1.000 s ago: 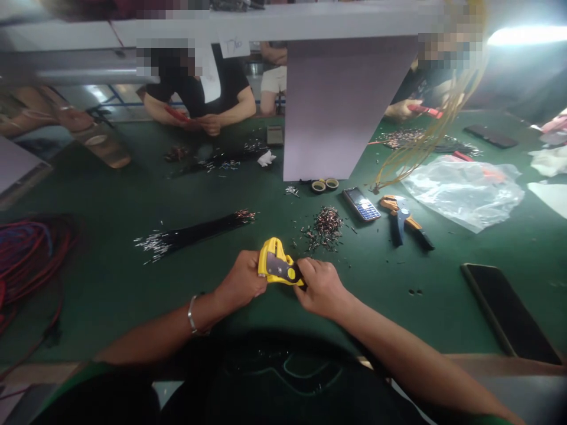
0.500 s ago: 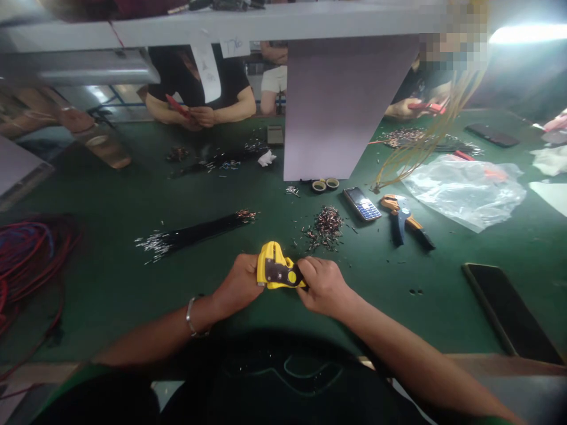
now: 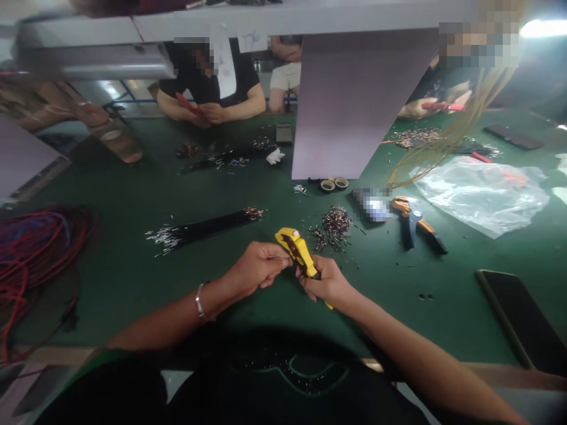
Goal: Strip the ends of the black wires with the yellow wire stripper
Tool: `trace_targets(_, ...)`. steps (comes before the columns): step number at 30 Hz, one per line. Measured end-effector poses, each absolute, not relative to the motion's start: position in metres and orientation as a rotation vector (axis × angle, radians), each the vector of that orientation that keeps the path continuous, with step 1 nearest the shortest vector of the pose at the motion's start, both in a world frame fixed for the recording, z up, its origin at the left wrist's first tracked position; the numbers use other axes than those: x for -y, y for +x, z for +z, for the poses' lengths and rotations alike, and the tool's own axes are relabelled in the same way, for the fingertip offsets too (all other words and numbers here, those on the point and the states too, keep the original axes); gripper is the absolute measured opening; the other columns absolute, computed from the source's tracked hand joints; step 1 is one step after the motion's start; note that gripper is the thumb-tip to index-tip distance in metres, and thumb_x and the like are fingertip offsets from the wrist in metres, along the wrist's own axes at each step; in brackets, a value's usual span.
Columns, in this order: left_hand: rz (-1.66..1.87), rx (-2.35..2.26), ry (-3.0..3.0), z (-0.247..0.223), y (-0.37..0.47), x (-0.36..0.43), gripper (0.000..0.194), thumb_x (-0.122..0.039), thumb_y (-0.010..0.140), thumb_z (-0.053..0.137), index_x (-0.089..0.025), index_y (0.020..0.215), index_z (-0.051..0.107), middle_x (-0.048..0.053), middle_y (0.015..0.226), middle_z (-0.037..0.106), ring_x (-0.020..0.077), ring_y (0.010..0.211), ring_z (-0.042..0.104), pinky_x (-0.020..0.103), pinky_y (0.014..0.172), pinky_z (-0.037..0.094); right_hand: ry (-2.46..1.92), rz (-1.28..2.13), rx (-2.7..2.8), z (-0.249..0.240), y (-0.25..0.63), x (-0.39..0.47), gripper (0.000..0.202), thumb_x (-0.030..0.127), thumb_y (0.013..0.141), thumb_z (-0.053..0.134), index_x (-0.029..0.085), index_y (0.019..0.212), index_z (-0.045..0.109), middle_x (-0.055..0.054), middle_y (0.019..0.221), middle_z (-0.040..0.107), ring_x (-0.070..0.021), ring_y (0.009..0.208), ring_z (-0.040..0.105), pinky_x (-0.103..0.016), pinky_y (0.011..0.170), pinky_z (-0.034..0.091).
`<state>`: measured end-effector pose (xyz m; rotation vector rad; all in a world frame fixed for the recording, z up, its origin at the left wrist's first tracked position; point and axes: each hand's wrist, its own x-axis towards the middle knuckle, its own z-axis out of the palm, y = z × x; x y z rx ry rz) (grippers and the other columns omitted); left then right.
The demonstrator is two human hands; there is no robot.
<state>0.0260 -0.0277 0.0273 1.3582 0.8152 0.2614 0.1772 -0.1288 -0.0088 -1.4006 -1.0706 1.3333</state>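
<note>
My right hand [image 3: 326, 281] is wrapped round the handles of a yellow and black wire stripper [image 3: 303, 251], its head pointing up and to the left. Beside that head, my left hand [image 3: 259, 265] is closed in a pinch, fingertips against or very near the tool; what they hold, if anything, is too small to make out. A bundle of black wires [image 3: 212, 227] with bare ends lies beyond my left hand. Just past the tool is a pile of small cut wire ends and bits [image 3: 334, 227].
To the right lie an orange and blue hand tool [image 3: 414, 218], a clear plastic bag [image 3: 482, 189] and a black phone [image 3: 518, 319]. Red and blue cables [image 3: 35, 260] are coiled at left. An upright panel [image 3: 354, 106] stands ahead; people work across the green table [image 3: 155, 319].
The wire stripper has turned from lying level to slanting, its head up and left. My left hand has moved from gripping its head to a pinch beside it. The view has shifted slightly.
</note>
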Motion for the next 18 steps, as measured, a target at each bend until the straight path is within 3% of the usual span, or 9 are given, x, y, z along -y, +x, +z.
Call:
trace_targets(5,0.216,-0.736,1.408,0.031,0.024,0.021,0.017,-0.022,0.072,0.062,-0.011,0.085,0.066,-0.005,0.048,0.052,0.0048,0.037,0.042,0.019,0.040,0.035,-1.258,1.466,0.866,-0.011,0.181,0.126,0.015,0.018,0.060,0.055,0.018,0.074,0.051,0.008,0.036,0.052,-0.0089,0.028,0.041,-0.020,0.036,0.033)
trace_targets(9,0.259,-0.678,1.691,0.036,0.018,0.016,0.027,-0.019,0.070,0.065,-0.011,0.096,0.066,0.002,0.071,0.065,0.0109,0.061,0.058,0.026,0.063,0.050,-1.209,1.458,0.808,-0.014,0.185,0.125,0.015,0.016,0.060,0.056,0.017,0.074,0.052,0.007,0.037,0.053,-0.0088,0.028,0.042,-0.019,0.035,0.033)
trace_targets(13,0.497,-0.634,2.242,0.036,0.016,0.014,0.031,-0.018,0.074,0.066,-0.016,0.105,0.066,0.008,0.096,0.069,0.0212,0.092,0.057,0.041,0.086,0.046,-1.179,1.451,0.766,-0.017,0.185,0.126,0.014,0.015,0.060,0.057,0.016,0.074,0.053,0.007,0.037,0.053,-0.0093,0.028,0.043,-0.019,0.034,0.034)
trace_targets(18,0.600,-0.571,2.325,0.036,0.018,0.015,0.034,-0.025,0.073,0.071,-0.017,0.105,0.066,0.010,0.107,0.068,0.0279,0.108,0.052,0.049,0.096,0.041,-1.170,1.440,0.753,-0.018,0.184,0.125,0.013,0.015,0.060,0.058,0.016,0.073,0.054,0.006,0.038,0.054,-0.0093,0.027,0.044,-0.020,0.033,0.035)
